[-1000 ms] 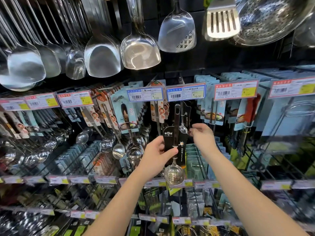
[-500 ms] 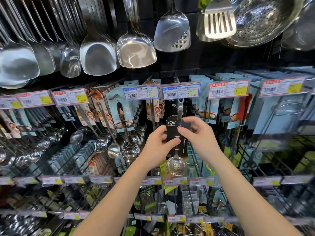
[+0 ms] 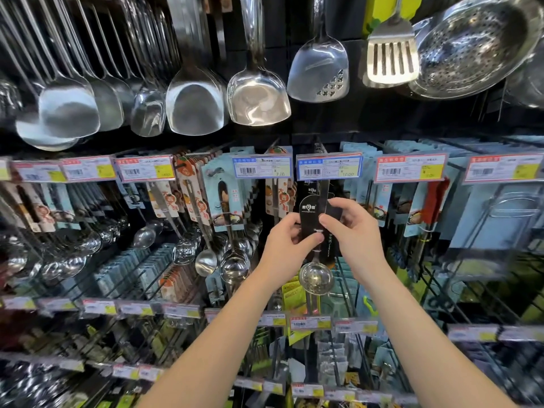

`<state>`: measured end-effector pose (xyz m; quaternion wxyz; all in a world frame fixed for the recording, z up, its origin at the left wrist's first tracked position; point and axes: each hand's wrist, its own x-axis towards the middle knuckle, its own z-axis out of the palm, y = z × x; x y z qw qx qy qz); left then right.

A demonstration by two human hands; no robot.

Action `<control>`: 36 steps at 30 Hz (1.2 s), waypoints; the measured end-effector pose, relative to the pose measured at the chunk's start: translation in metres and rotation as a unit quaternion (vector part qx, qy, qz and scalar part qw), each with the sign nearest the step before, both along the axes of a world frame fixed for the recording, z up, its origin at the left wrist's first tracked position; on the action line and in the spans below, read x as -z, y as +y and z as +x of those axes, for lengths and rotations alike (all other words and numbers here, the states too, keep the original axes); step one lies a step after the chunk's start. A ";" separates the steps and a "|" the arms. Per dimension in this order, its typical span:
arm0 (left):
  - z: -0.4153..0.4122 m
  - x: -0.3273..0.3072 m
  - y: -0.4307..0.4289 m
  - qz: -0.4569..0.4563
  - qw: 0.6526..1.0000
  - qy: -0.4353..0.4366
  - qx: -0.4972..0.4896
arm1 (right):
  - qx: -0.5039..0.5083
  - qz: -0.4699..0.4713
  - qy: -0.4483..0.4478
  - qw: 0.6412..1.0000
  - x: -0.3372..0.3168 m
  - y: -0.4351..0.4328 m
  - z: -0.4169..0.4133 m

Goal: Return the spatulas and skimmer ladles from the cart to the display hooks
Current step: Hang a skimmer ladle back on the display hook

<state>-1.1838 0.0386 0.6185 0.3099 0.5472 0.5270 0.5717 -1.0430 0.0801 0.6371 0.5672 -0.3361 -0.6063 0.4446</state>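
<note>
While left hand [image 3: 284, 245] still grips the skimmer ladle [image 3: 316, 278], right hand [image 3: 356, 231] now pinches its card [image 3: 309, 213].

- Left hand [image 3: 283, 246]: bare, with slender fingers.
- Right hand [image 3: 354, 231]: bare, with slender fingers and smooth knuckles.
- Left forearm [image 3: 212, 334]: uncovered down to the lower frame edge.
- Right forearm [image 3: 426, 334]: likewise uncovered down to the lower edge.

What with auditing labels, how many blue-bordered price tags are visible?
2: one tag above-left of the skimmer ladle, one directly above it. Blurred lower rows may hide more.
</note>
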 end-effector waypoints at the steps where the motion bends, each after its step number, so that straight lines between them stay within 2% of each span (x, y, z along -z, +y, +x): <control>1: 0.000 0.001 -0.001 0.003 1.000 0.003 0.002 | -0.002 0.002 -0.002 1.000 0.001 0.000 0.001; 10: 0.001 0.007 -0.002 0.014 1.000 0.008 0.019 | -0.006 0.046 -0.030 0.998 0.004 -0.003 0.008; 19: 0.001 0.005 0.013 0.010 1.000 0.006 0.005 | -0.005 0.016 -0.007 1.000 0.004 0.018 0.003; 25: 0.002 0.008 0.018 -0.007 1.000 0.005 0.001 | 0.012 -0.001 -0.026 1.000 0.009 0.026 -0.001; 31: 0.003 0.007 0.026 -0.029 1.000 0.005 -0.005 | 0.001 -0.057 -0.002 0.998 0.010 0.039 -0.004; 36: 0.002 0.003 0.037 -0.044 0.999 -0.006 -0.016 | 0.008 -0.084 -0.018 0.996 0.007 0.059 -0.011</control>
